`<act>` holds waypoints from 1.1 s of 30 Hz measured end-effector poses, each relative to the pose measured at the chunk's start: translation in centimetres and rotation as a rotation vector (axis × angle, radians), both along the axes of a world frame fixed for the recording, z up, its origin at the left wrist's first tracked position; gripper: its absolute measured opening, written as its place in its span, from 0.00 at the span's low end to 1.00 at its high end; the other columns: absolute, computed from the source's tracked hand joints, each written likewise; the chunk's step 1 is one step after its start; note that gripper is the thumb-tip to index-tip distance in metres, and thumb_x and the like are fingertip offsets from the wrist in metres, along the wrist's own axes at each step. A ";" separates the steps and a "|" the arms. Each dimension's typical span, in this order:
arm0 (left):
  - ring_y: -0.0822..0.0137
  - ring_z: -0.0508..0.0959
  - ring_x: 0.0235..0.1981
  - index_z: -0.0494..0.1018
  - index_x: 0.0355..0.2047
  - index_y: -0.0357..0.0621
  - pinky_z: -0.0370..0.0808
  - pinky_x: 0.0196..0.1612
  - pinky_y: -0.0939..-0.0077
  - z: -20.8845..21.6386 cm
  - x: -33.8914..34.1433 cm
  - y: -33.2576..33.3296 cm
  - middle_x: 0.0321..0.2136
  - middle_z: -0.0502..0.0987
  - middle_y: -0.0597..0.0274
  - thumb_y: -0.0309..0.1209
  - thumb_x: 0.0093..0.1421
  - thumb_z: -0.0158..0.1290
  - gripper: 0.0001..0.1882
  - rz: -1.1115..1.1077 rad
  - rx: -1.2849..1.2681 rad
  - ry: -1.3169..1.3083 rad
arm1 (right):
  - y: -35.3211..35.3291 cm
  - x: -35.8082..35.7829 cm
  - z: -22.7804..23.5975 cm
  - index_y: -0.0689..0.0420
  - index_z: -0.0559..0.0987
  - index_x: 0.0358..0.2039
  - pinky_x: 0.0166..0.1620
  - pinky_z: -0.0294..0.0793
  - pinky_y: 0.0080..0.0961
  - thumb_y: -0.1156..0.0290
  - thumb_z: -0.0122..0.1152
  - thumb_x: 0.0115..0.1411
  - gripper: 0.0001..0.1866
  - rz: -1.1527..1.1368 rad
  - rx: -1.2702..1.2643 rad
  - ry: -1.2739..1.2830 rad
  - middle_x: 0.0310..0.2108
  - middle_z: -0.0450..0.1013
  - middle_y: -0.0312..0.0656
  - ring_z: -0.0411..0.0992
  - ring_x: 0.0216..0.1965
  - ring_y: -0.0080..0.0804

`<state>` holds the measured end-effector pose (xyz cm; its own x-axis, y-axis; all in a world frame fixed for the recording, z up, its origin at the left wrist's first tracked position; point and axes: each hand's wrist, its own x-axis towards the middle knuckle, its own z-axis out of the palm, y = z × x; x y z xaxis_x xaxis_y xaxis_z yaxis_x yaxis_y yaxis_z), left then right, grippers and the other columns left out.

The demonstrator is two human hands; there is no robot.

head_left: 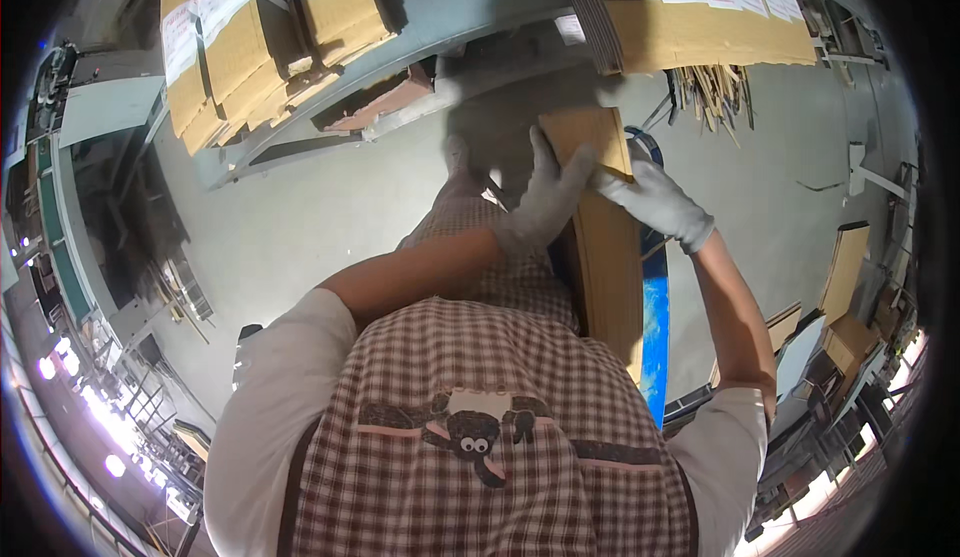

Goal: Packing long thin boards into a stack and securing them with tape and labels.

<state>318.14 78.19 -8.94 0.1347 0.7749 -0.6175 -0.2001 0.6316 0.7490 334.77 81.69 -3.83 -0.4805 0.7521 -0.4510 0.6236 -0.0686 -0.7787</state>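
A long, narrow, light-brown wooden board [610, 267] runs away from my body, slightly right of middle. A second, shorter-looking piece of board [590, 129] shows at its far end, meeting it at a dark seam. My left hand [545, 197], in a pale grey glove, is at the left side of the boards by that seam, thumb and fingers about the edge. From the right, my gloved right hand [660, 205] grips the edge at the seam with fingers bent over it. The undersides of the boards and some fingertips are hidden.
A blue surface [654, 342] lies below the boards on the right. Cardboard-wrapped bundles [235, 57] lie on a grey table [460, 2] at far left. Another labelled stack [700, 42] stands far right, thin wooden strips [715, 95] below it. Boards [845, 272] lean at right.
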 end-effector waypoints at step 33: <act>0.67 0.79 0.40 0.72 0.38 0.33 0.75 0.46 0.76 0.3 -9.7 -0.3 0.36 0.78 0.57 0.34 0.63 0.55 0.14 -0.294 0.053 -0.209 | 3.6 4.4 5.9 0.61 0.81 0.41 0.42 0.75 0.35 0.70 0.56 0.61 0.12 0.018 0.070 -0.235 0.33 0.79 0.50 0.76 0.33 0.41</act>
